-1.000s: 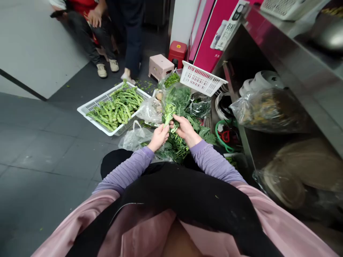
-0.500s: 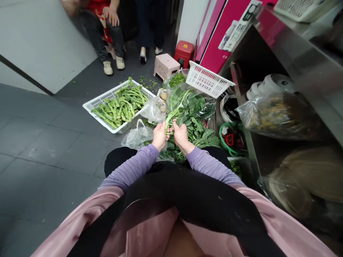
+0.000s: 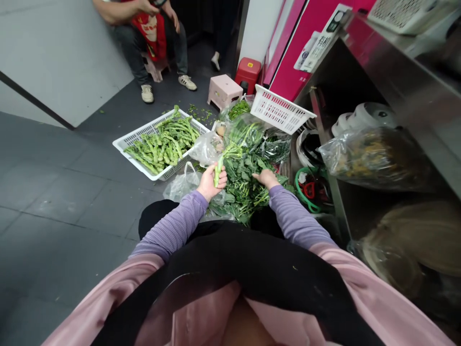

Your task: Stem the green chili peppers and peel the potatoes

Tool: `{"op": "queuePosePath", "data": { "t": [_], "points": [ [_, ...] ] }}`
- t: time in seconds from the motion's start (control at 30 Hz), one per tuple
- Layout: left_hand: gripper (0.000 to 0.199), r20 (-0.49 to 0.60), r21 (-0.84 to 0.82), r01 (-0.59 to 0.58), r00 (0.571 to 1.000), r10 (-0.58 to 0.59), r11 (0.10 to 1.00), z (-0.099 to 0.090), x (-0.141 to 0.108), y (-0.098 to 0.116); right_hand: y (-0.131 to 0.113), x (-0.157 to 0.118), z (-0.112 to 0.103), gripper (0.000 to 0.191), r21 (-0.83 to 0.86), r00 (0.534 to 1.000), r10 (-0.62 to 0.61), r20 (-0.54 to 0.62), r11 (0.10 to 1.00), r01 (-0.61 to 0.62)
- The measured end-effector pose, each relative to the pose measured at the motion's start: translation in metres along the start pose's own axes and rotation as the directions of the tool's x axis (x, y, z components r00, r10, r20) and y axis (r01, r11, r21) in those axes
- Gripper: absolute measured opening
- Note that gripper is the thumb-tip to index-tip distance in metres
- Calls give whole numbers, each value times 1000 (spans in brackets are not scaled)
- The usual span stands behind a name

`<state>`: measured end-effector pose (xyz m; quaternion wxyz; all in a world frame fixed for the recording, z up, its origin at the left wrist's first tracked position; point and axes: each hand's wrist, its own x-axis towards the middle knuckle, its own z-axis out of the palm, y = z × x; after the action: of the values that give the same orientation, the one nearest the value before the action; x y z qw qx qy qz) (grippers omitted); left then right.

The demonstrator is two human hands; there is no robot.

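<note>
My left hand (image 3: 211,181) is closed around a green vegetable stalk (image 3: 218,174). The stalk's thick, pale cut end points down toward me, and its thin leafy tips reach up and right. Over the right part of a pile of dark green leaves (image 3: 245,185) is my right hand (image 3: 267,178), seen from the back. Its thumb stretches out to the left, nothing shows in it, and its other fingers are partly hidden. A white basket (image 3: 135,166) at the left holds several trimmed green stalks (image 3: 163,142).
Beside the leaves lie clear plastic bags (image 3: 183,185). A tilted white basket (image 3: 281,111), a pink stool (image 3: 225,90) and a red bin (image 3: 248,72) stand beyond. Metal shelving (image 3: 333,187) borders the right. A person (image 3: 144,43) sits at the back left.
My hands have come apart. The right hand has moved right over the leaves, while the left keeps the stalk, now more upright. The seated person has shifted their legs and arms.
</note>
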<state>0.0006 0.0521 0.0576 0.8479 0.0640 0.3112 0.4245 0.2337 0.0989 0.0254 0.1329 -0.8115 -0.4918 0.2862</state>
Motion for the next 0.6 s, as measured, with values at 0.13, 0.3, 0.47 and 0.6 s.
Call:
{"op": "queuePosePath", "data": {
  "t": [0.13, 0.3, 0.47, 0.6],
  "points": [
    [22, 8, 124, -196, 980, 197, 973, -1, 5, -16, -20, -37, 18, 34, 296, 942, -314, 117, 917, 268],
    [15, -25, 181, -437, 893, 449, 881, -3, 17, -33, -48, -93, 51, 27, 450, 784, -620, -24, 694, 562],
    [6, -24, 153, -473, 876, 481, 868, -7, 20, -36, -53, -90, 59, 24, 395, 786, -605, -125, 697, 599],
    [17, -82, 129, -463, 876, 475, 877, -10, 22, -36, -55, -85, 69, 18, 389, 818, -558, -140, 729, 564]
  ]
}}
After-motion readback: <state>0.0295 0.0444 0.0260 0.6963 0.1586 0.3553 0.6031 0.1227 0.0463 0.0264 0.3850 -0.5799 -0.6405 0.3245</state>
